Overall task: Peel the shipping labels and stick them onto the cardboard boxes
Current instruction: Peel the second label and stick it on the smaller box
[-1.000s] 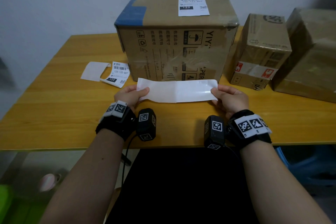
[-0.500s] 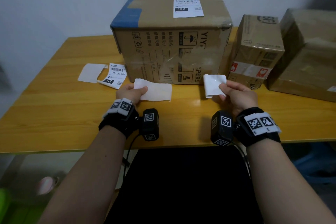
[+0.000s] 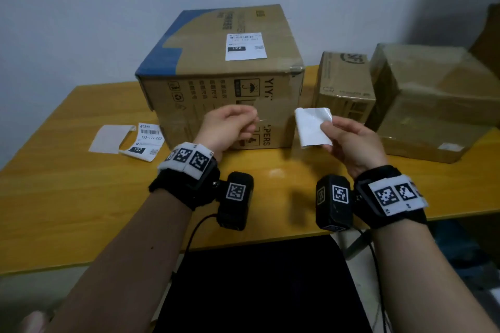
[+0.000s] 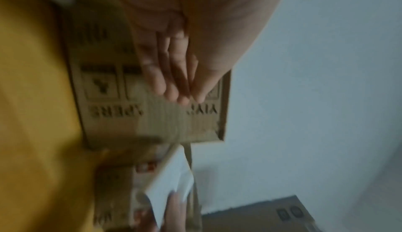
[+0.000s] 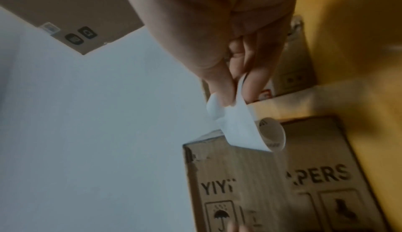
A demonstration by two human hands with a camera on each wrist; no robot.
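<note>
My right hand (image 3: 328,131) pinches a white shipping label piece (image 3: 311,127) by its edge and holds it upright above the table, beside the big box's right front corner. In the right wrist view thumb and fingers (image 5: 252,84) squeeze that label (image 5: 239,127), whose free end curls and shows print. My left hand (image 3: 250,123) hovers in front of the large cardboard box (image 3: 216,84). In the left wrist view its fingers (image 4: 172,81) lie straight and together with nothing between them. A printed label (image 3: 245,46) is stuck on the big box's top.
A smaller cardboard box (image 3: 343,81) and a taped box (image 3: 433,100) stand to the right on the wooden table (image 3: 81,197). A printed label (image 3: 146,140) with a blank backing sheet (image 3: 108,138) lies at the left. The table's front edge is near my wrists.
The white strip held between both hands came apart into two pieces. Both hands have risen off the table; the left hand's piece is no longer visible, and the right still holds its piece.
</note>
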